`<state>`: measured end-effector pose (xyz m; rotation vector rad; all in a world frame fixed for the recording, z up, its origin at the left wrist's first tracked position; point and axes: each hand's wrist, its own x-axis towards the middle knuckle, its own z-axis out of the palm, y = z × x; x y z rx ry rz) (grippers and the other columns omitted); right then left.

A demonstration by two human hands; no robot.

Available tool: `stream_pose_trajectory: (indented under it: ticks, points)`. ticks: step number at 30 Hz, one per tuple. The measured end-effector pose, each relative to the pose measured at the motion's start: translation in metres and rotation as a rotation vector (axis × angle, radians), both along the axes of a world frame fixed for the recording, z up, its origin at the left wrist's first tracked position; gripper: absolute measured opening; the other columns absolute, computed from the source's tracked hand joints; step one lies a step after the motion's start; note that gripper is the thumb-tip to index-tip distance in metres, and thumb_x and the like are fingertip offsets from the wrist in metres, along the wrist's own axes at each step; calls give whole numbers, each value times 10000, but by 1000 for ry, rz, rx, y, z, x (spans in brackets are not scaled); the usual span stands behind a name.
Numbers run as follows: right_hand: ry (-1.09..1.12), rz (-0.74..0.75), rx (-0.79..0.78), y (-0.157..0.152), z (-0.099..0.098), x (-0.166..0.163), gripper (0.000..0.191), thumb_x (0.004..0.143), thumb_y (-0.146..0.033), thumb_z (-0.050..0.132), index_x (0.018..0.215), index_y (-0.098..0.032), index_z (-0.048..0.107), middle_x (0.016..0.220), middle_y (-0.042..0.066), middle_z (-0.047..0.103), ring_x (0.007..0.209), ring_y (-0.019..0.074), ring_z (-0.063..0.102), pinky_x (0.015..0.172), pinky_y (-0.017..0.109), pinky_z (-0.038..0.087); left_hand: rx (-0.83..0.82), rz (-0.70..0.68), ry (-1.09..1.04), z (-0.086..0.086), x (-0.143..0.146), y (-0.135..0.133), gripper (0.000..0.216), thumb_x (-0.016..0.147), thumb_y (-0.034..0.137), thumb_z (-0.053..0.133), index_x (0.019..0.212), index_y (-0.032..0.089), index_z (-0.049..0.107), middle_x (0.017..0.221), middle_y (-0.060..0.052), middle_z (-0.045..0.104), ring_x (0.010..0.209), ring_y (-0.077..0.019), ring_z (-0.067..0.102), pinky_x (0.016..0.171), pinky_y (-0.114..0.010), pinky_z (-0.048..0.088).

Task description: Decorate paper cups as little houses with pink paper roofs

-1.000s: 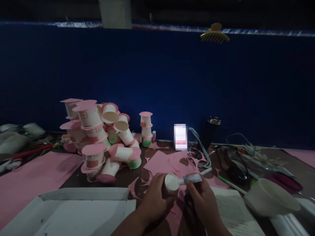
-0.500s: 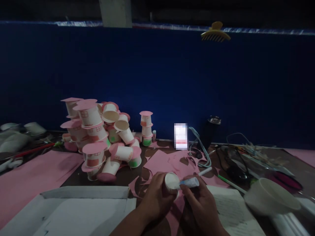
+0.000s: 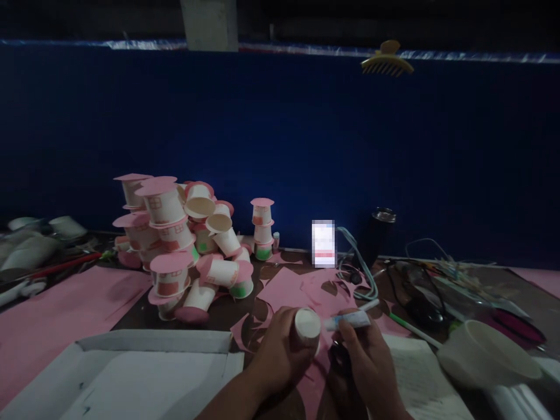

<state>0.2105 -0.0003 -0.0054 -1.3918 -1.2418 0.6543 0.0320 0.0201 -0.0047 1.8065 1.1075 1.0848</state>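
My left hand (image 3: pixel 280 350) is wrapped around a small white paper cup (image 3: pixel 307 324), its round end turned up towards me. Just right of the cup, my right hand (image 3: pixel 367 356) grips a white and blue glue stick (image 3: pixel 350 320) between thumb and fingers. A small gap separates the glue stick's near end from the cup. Behind the right fingers shows a thin white stick (image 3: pixel 370 305); whether they hold it I cannot tell. A dark ring-like shape (image 3: pixel 340 356) sits under the right palm. Pink paper scraps (image 3: pixel 284 290) lie beneath and beyond both hands.
Pink-topped paper cups (image 3: pixel 170 274) are heaped at left, beside a three-cup tower (image 3: pixel 262 230). A white box lid (image 3: pixel 153 341) lies front left. Rightward are a lit phone (image 3: pixel 323 244), black bottle (image 3: pixel 380 233), cables (image 3: pixel 365 268) and white bowl (image 3: pixel 485 356).
My right hand has drawn the glue stick back to the right, away from the cup's rim. The left hand still holds the cup in about the same place.
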Motion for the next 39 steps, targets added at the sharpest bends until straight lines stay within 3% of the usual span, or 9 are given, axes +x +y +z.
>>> stream_pose_trajectory:
  ticks: [5,10,15,24,33,39]
  points:
    - [-91,65,6,-6,9,-11,270,828,-469,586,885,-206,600,761,27,662,700,197,607,658,277,476,-16,-13,-11,0,-1,1,412,680,147,664,1073,230,573,1065,-42,590,983,-211,546,866,-318,440]
    - [77,75,40,-11,8,-13,272,824,-470,596,878,-204,600,742,19,647,662,176,596,600,249,483,11,18,33,-1,1,0,429,668,123,656,1076,222,572,1086,-56,579,995,-215,536,869,-326,443]
    - [139,-37,77,-5,2,-2,316,802,-473,629,935,-187,605,729,14,639,640,165,588,587,247,488,179,46,16,-7,2,2,435,704,111,613,1122,217,554,1103,-77,567,1029,-225,525,916,-369,435]
    - [91,-25,162,-8,9,-5,282,818,-442,618,939,-188,606,769,28,635,646,159,587,589,242,485,361,53,112,-14,-5,6,506,770,227,626,1249,210,466,1203,-126,515,1136,-268,479,995,-457,396]
    - [26,29,150,-11,6,-7,223,826,-396,616,945,-207,612,812,36,686,697,179,640,634,243,510,369,99,167,-14,-2,6,438,791,208,599,1216,198,495,1152,-113,561,1100,-256,494,960,-431,414]
    - [-47,54,189,-13,14,-14,194,832,-378,598,938,-215,614,834,39,704,749,187,662,674,237,525,221,64,95,-6,2,0,433,732,141,623,1149,224,543,1121,-86,569,1052,-233,520,923,-383,435]
